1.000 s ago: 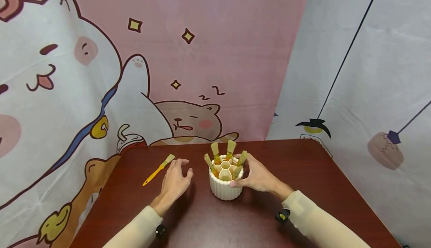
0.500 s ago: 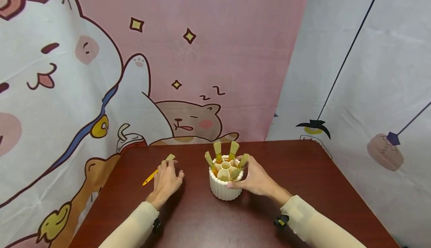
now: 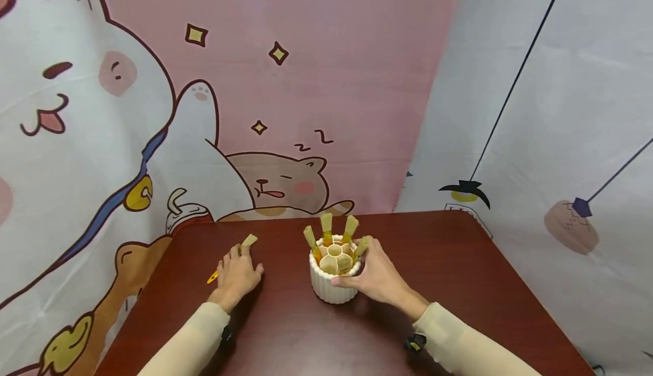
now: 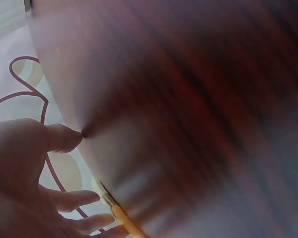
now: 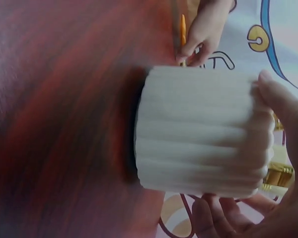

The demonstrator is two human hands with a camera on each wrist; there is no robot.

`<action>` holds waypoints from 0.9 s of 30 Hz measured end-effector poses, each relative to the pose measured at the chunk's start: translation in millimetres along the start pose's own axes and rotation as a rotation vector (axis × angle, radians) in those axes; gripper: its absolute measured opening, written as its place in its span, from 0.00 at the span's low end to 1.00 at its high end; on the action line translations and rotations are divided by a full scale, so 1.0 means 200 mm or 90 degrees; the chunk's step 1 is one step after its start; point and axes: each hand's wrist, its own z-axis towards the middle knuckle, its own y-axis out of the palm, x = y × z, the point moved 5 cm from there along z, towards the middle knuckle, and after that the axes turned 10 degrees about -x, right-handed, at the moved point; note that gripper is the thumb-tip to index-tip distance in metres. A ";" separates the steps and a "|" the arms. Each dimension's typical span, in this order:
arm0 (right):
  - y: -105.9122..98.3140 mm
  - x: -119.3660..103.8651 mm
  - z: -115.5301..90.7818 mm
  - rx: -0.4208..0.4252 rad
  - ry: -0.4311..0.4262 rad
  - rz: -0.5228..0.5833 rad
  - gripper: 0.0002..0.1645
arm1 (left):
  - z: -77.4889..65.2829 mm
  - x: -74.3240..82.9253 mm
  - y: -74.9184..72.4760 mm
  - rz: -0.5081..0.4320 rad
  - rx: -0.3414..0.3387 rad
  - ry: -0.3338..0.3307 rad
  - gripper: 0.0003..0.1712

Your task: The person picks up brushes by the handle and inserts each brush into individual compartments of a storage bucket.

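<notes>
On the left half of the table lies a flat brush [image 3: 249, 240] with pale bristles and a yellow handle. My left hand [image 3: 236, 274] is over it, covering its middle; the left wrist view has the fingers beside the brush handle [image 4: 123, 217] and the thumb well apart. A white ribbed pot [image 3: 333, 292] with a divided insert stands mid-table, with several similar brushes [image 3: 326, 227] upright in it, bristles up. My right hand [image 3: 380, 277] grips the pot's rim from the right, thumb in front and fingers behind, as the right wrist view [image 5: 203, 134] also has it.
The dark red-brown table [image 3: 439, 262] reaches back to a cartoon-printed cloth [image 3: 357, 81]. Its left edge runs not far from the loose brush.
My left hand has moved left from beside the brush to over it. The right hand stays on the pot. The head view has shifted slightly.
</notes>
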 end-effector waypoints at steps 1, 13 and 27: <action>0.01 -0.01 0.00 0.002 0.001 -0.004 0.62 | 0.00 -0.01 0.00 0.005 0.000 0.000 0.43; 0.04 -0.05 -0.03 0.023 0.043 -0.062 0.73 | -0.05 0.04 -0.05 0.057 0.014 0.034 0.32; -0.04 0.00 -0.02 -0.030 0.002 -0.052 0.78 | -0.08 0.11 -0.07 0.058 0.048 0.071 0.24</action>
